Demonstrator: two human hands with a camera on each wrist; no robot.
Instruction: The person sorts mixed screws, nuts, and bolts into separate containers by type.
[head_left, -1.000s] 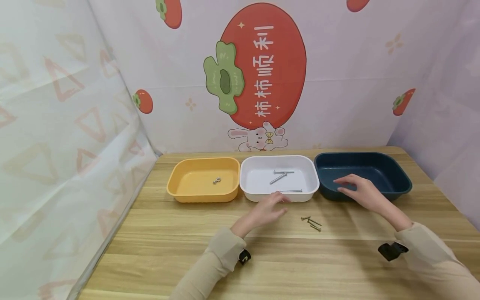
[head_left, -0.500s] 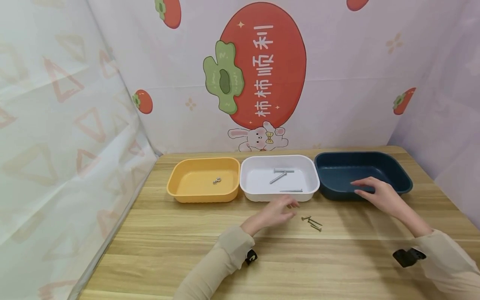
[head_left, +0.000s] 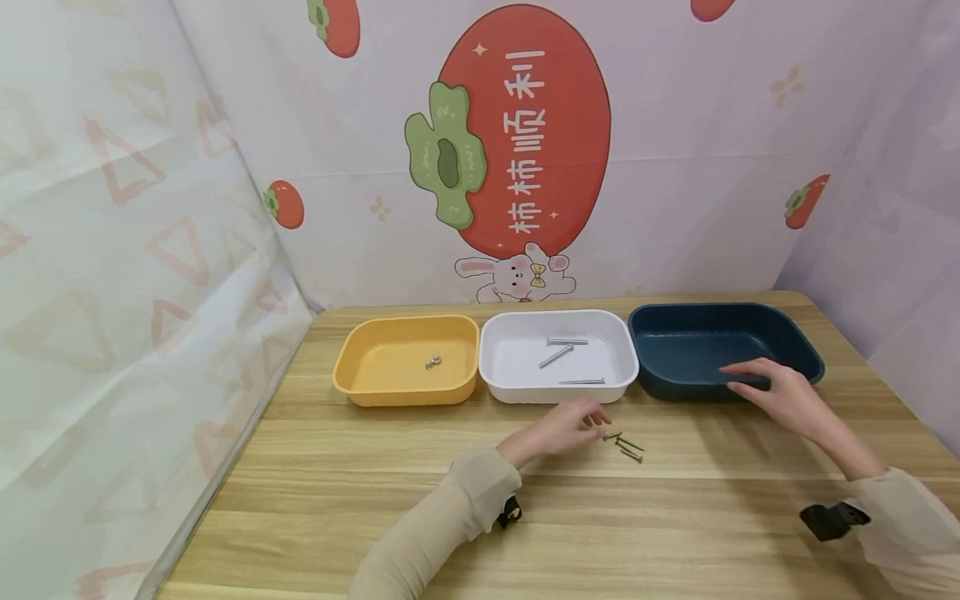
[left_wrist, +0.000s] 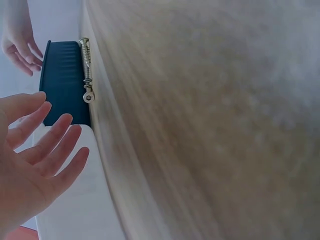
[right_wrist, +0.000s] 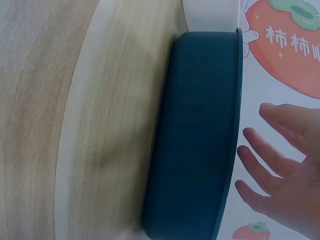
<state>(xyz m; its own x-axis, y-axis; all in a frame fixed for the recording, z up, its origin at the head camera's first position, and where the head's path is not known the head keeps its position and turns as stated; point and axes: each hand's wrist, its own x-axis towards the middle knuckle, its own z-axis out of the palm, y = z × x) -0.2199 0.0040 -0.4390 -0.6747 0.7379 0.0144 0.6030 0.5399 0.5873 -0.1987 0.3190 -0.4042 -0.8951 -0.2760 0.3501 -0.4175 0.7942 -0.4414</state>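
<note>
Several brass-coloured screws point(head_left: 628, 445) lie in a small group on the wooden table, in front of the gap between the white and dark blue trays. Just left of them hovers my left hand point(head_left: 564, 427), fingers loosely bent and holding nothing; the left wrist view shows the same hand point(left_wrist: 42, 155) with its fingers spread. Over the front rim of the dark blue tray point(head_left: 720, 392) hangs my right hand point(head_left: 787, 398). Its fingers are spread and hold nothing in the right wrist view, beside the tray wall point(right_wrist: 195, 135).
To the left stands a yellow tray point(head_left: 405, 397) with small metal nuts point(head_left: 432, 362). In the middle, a white tray point(head_left: 555, 394) holds silver bolts point(head_left: 557, 357). The trays stand side by side along the back of the table point(head_left: 525, 533), before a printed cloth point(head_left: 675, 208).
My left hand has moved right and toward the screws from the white tray's front. My right hand has drawn back to the right over the dark blue tray.
</note>
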